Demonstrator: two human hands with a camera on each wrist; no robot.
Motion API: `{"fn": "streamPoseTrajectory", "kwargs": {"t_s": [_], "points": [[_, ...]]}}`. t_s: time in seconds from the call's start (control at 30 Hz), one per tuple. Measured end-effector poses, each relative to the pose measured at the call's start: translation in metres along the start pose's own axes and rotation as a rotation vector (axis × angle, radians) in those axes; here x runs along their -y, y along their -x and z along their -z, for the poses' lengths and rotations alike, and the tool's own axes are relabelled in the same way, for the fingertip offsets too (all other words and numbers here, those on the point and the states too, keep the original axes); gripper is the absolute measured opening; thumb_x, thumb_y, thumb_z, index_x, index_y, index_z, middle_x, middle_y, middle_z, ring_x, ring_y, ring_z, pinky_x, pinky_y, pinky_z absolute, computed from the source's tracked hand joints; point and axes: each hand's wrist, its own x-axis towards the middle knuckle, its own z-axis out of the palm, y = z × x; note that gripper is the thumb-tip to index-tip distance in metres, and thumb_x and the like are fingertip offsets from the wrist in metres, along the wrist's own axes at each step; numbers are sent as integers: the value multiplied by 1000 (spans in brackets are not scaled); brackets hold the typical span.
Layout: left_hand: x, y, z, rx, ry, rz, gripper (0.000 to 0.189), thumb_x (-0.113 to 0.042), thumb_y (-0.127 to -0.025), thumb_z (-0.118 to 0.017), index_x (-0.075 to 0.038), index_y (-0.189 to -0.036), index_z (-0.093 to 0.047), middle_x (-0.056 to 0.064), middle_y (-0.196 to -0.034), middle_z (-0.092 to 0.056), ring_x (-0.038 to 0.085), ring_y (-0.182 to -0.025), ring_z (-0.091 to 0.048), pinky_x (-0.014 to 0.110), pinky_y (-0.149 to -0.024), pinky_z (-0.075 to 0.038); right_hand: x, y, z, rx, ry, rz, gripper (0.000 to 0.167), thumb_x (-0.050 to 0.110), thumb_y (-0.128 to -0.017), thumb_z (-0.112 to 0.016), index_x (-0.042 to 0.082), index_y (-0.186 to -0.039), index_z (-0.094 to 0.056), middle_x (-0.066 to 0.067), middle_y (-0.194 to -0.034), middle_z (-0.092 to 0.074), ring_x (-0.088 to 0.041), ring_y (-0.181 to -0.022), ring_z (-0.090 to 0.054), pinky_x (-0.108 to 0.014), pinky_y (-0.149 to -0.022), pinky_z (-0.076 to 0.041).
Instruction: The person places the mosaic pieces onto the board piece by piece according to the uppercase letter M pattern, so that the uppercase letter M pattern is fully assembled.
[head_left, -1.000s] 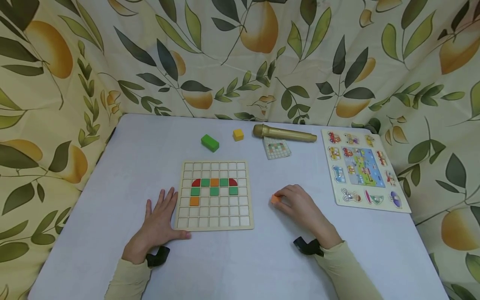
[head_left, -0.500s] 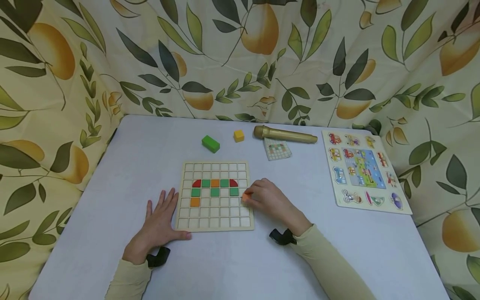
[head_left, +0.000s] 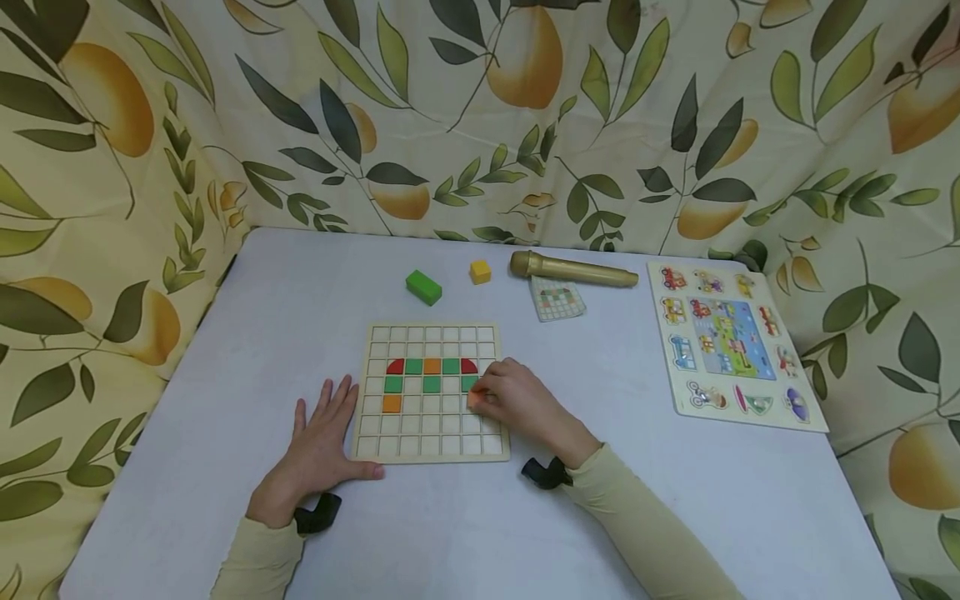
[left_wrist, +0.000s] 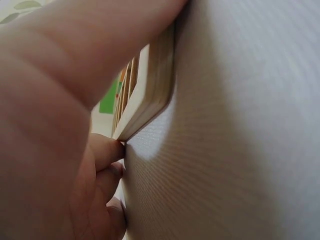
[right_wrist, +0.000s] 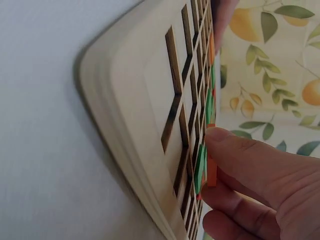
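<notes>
A wooden grid board (head_left: 431, 450) lies on the white table, with red, green and orange pieces set in some of its squares. My right hand (head_left: 525, 406) is over the board's right side, pinching an orange square tile (right_wrist: 212, 172) between thumb and fingers, just below the green tile on that side. In the right wrist view the tile stands on edge close over the grid. My left hand (head_left: 318, 442) lies flat with fingers spread along the board's left edge, its thumb at the near left corner.
Behind the board lie a green block (head_left: 423, 287) and a yellow cube (head_left: 480, 272). A gold microphone-shaped stick (head_left: 573, 269) lies at the back, partly over a small pattern card (head_left: 558, 300). A picture puzzle board (head_left: 686, 398) lies at the right.
My right hand has carried the orange tile leftward from the table right of the board to over the board's right-hand squares. The left hand has stayed in place.
</notes>
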Motion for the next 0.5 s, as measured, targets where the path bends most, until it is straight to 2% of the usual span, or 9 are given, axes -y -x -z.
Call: {"fn": "streamPoseTrajectory", "kwargs": {"t_s": [0.5], "points": [[0, 0, -1, -11, 6, -8, 137, -65, -54, -86, 3, -153, -20, 21, -160, -11, 40, -145, 6, 65, -106, 13, 1, -3, -9, 3, 7, -8, 16, 20, -82, -81, 9, -93, -76, 2, -88, -65, -17, -82, -54, -31, -72, -45]]}}
